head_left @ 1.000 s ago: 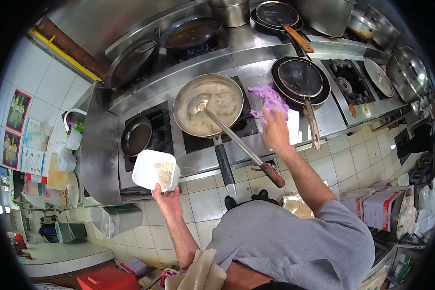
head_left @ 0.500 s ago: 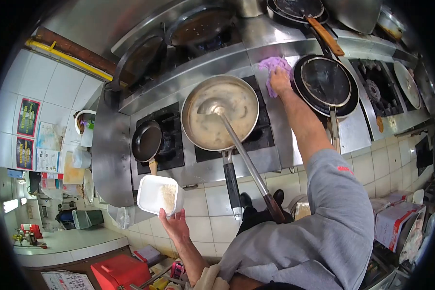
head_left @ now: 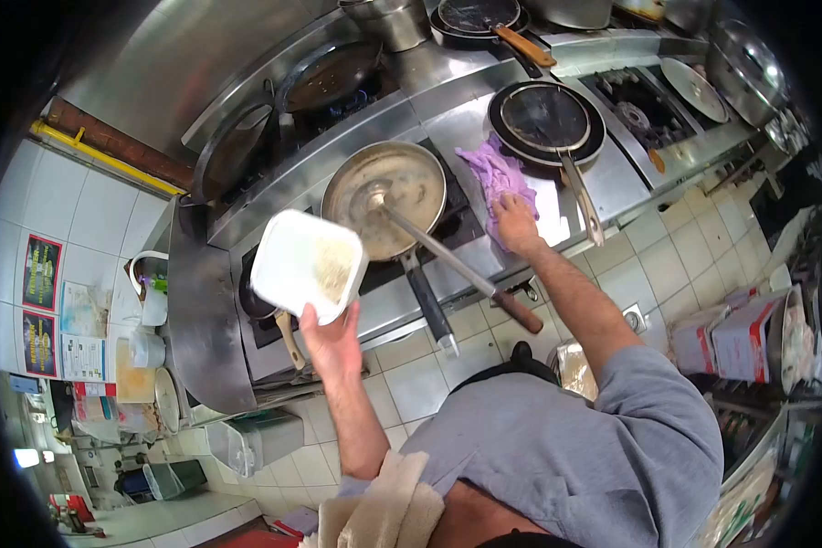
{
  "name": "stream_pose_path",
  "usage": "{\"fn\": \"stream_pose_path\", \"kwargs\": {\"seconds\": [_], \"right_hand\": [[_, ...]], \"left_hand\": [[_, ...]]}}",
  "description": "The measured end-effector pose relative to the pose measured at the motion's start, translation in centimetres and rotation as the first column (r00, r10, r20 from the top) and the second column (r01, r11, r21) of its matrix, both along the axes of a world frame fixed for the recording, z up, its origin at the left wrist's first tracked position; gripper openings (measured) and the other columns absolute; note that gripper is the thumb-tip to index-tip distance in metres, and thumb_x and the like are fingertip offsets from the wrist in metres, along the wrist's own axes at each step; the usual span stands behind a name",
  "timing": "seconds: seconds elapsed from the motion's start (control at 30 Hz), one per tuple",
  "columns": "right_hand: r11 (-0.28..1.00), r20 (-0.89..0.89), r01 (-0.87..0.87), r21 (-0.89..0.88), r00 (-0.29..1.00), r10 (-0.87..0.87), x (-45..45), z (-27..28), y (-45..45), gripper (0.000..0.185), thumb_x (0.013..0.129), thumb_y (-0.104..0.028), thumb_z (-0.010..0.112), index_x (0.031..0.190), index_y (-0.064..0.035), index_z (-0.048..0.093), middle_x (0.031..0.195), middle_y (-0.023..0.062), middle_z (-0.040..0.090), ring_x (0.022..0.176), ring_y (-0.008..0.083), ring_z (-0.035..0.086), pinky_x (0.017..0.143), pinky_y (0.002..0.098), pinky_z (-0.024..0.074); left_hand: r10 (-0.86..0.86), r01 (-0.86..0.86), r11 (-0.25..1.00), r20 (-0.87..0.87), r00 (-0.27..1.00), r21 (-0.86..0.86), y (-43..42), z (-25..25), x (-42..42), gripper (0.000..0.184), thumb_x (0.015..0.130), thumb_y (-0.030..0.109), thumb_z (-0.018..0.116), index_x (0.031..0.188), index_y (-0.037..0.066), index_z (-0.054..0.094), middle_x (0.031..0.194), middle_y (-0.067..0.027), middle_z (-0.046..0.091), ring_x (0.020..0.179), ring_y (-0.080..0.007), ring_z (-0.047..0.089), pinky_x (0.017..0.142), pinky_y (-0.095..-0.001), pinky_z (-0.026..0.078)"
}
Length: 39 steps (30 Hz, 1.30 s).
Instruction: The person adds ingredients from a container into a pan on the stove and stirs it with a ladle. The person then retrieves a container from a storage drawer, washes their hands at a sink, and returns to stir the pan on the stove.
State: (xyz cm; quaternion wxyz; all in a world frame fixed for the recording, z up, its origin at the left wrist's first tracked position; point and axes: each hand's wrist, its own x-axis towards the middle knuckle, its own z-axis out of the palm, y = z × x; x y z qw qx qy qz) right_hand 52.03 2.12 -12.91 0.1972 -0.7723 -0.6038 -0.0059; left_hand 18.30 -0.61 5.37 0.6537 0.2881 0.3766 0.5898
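Now holding tub (head_left: pixel 288 260) in front of small pan (head_left: pixel 289 340) with left hand (head_left: pixel 331 347) curled firmly beneath, and having drawn cloth (head_left: pixel 495 173) toward counter (head_left: pixel 626 173) front under right hand (head_left: pixel 516 224), of indiscernible closure, thus occupying both hands separately.

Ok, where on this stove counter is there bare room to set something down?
Bare steel shows between the stacked round black pans and the rightmost black burner grate. A narrow strip lies between the crumpled purple cloth and the pans' metal handle. It's crowded further left: round metal pan with liquid, long metal ladle, raised square white tub.
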Motion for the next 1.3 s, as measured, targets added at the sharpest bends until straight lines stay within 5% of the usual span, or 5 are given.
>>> {"fn": "stream_pose_path", "kwargs": {"seconds": [0.27,0.67,0.93,1.2,1.3], "right_hand": [[0.873,-0.512,0.413,0.260,0.825,-0.238,-4.1,2.4,-18.4,0.045,0.073,0.001,0.053,0.117,-0.0024,0.050,0.112,0.0208,0.048,0.104,0.0341,0.049,0.092,0.0375,0.0400],[0.339,-0.637,0.825,-0.453,-0.034,-0.770,-16.1,-6.9,-50.9,0.045,0.071,-0.013,0.059,0.114,-0.0015,0.055,0.097,0.0191,0.062,0.090,0.0305,0.061,0.082,0.0360,0.0475],[0.002,-0.743,0.836,-0.549,-0.487,-0.459,-20.3,-9.6,-62.9,0.044,0.071,-0.009,0.056,0.114,0.0014,0.054,0.090,0.0153,0.064,0.071,0.0198,0.062,0.068,0.0320,0.0496],[-0.095,-0.689,0.836,-0.541,-0.505,-0.520,-4.2,-22.4,-75.0,0.039,0.076,-0.010,0.054,0.115,-0.0010,0.054,0.088,0.0083,0.061,0.065,0.0143,0.058,0.056,0.0283,0.0452],[-0.128,-0.850,0.874,-0.469,-0.486,-0.202,4.0,-26.4,-78.5,0.047,0.079,-0.022,0.059,0.121,-0.0049,0.049,0.093,0.0081,0.061,0.075,0.0180,0.059,0.064,0.0313,0.0475]], "left_hand": [[-0.472,0.458,0.873,0.054,0.880,0.166,-2.3,1.3,2.8,0.064,0.077,0.038,0.061,0.128,0.008,0.037,0.125,-0.0111,0.045,0.109,-0.0278,0.048,0.085,-0.0445,0.045],[-0.962,0.952,0.260,0.132,0.240,0.161,-18.1,0.6,12.6,0.068,0.078,0.041,0.060,0.132,0.008,0.034,0.128,-0.0119,0.045,0.113,-0.0281,0.047,0.087,-0.0455,0.046],[-0.989,0.980,-0.142,0.070,-0.133,-0.142,-31.3,-8.6,22.7,0.058,0.078,0.035,0.062,0.127,0.014,0.038,0.122,-0.0049,0.048,0.106,-0.0214,0.050,0.084,-0.0382,0.046],[-0.966,0.897,-0.252,0.040,-0.255,-0.364,-44.8,-22.5,36.2,0.075,0.075,0.024,0.065,0.136,0.017,0.020,0.131,-0.0064,0.037,0.118,-0.0235,0.040,0.092,-0.0422,0.037],[-0.950,0.874,-0.282,-0.014,-0.313,-0.396,-48.9,-29.4,41.5,0.072,0.077,0.027,0.063,0.135,0.017,0.021,0.130,-0.0067,0.039,0.116,-0.0224,0.043,0.088,-0.0386,0.041]]}}
